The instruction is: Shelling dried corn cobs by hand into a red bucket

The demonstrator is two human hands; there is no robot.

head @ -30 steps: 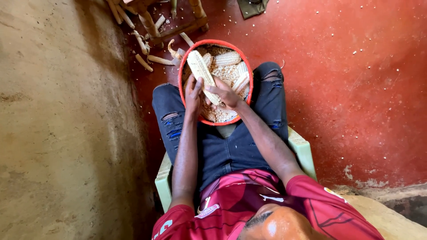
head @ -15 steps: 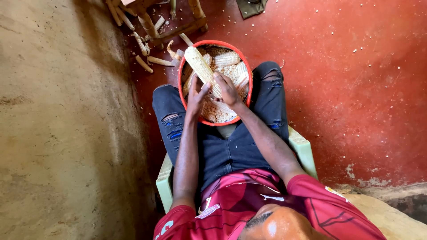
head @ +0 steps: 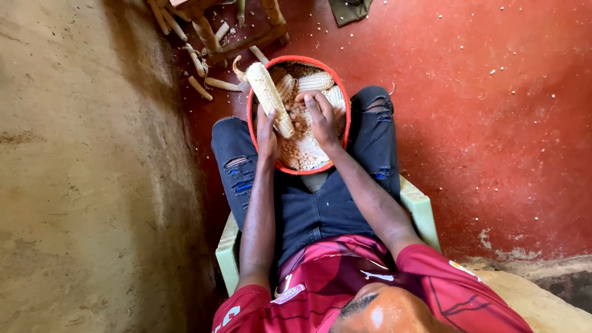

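Left to right: a rough tan wall borders the scene; bare cobs (head: 200, 83) lie on the red floor (head: 493, 123) beside a wooden stool (head: 209, 28).

The left hand (head: 267, 132) is closed around the lower end of a corn cob (head: 270, 98), which slants up and left across the rim of the red basin (head: 249, 114) held on the lap. The right hand (head: 320, 117) rests with fingers loosely curled on the kernels and cobs inside the basin, just beside the held cob; whether it grips anything cannot be told.

Change: compared with half a second ago, the right hand has come off the held cob and moved further into the basin. Judgement: shelling of this cob is paused or between strokes.

Surface: loose kernels are scattered across the floor. The person sits on a pale green chair (head: 419, 206).
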